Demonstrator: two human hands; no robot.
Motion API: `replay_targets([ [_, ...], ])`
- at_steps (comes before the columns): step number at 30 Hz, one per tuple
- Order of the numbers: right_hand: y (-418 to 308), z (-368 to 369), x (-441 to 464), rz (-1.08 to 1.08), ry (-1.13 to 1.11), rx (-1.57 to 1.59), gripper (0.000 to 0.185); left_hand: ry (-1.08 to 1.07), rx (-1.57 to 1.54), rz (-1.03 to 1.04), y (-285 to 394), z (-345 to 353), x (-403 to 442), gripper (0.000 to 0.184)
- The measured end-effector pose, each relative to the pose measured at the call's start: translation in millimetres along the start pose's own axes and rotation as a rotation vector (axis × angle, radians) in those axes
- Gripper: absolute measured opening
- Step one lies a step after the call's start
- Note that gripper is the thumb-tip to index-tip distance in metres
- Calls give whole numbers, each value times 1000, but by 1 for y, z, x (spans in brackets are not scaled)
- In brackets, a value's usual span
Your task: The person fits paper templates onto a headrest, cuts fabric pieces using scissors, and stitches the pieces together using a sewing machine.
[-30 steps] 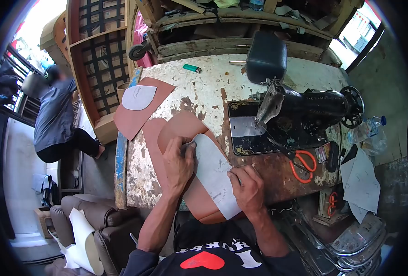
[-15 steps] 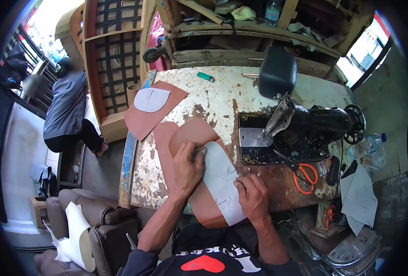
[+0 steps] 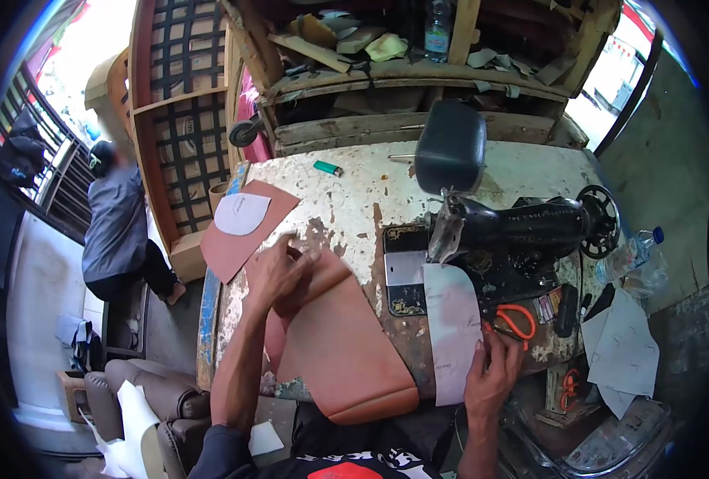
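Observation:
My left hand [image 3: 281, 271] is at the upper left end of a sewn brown leather piece [image 3: 350, 347], its fingers curled against the leather. My right hand [image 3: 494, 363] pinches the right edge of a long pale template [image 3: 452, 331], held apart from the leather and overlapping the front of the black sewing machine [image 3: 522, 227]. Orange-handled scissors [image 3: 518, 322] lie just beyond my right fingers, partly hidden. Another brown leather sheet [image 3: 246, 247] with a pale rounded template [image 3: 242, 215] on it rests at the table's left.
A green lighter [image 3: 328, 168] and a black padded object [image 3: 450, 146] lie toward the back of the worn table [image 3: 354, 191]. A plastic bottle [image 3: 630, 254] is at the right. Another person [image 3: 117, 227] crouches at the left, beside a wooden frame [image 3: 182, 120].
My right hand has lifted the long pale template off the leather and carried it right, to the machine. My left hand has moved left, and more of the brown leather shows.

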State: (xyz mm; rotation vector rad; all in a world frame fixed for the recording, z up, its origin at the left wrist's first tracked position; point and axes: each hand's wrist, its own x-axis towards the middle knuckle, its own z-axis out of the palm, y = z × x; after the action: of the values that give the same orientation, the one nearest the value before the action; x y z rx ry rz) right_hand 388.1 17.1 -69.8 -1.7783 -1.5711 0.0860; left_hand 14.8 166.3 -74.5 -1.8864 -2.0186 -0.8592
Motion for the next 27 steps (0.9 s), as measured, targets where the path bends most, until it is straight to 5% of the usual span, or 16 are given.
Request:
replay_targets([
  [2, -17, -11, 5, -93, 67, -68, 21, -718, -349, -229, 27, -41, 24, 34],
  [3, -25, -14, 7, -88, 78, -65, 21, -761, -520, -167, 44, -61, 29, 27],
  [6, -56, -7, 12, -141, -213, 504, 68, -948, -841, 373, 98, -113, 40, 10],
  [8, -71, 9, 18, -160, -264, 578, 77, -998, -769, 483, 125, -125, 47, 9],
  [10, -74, 30, 24, -179, -378, 512, 89, -882, -858, 465, 120, -100, 55, 10],
  [15, -53, 70, 16, -350, -452, 348, 60, -802, -667, -38, 97, -12, 93, 22],
  [19, -60, 70, 18, -377, -454, 301, 44, -754, -555, 8, 84, 72, 109, 29],
  [24, -66, 70, 19, -369, -491, 212, 41, -173, -535, 170, 97, 152, 132, 37],
  [27, -69, 72, 18, -349, -507, 168, 39, -125, -590, 236, 110, 181, 151, 34],
])
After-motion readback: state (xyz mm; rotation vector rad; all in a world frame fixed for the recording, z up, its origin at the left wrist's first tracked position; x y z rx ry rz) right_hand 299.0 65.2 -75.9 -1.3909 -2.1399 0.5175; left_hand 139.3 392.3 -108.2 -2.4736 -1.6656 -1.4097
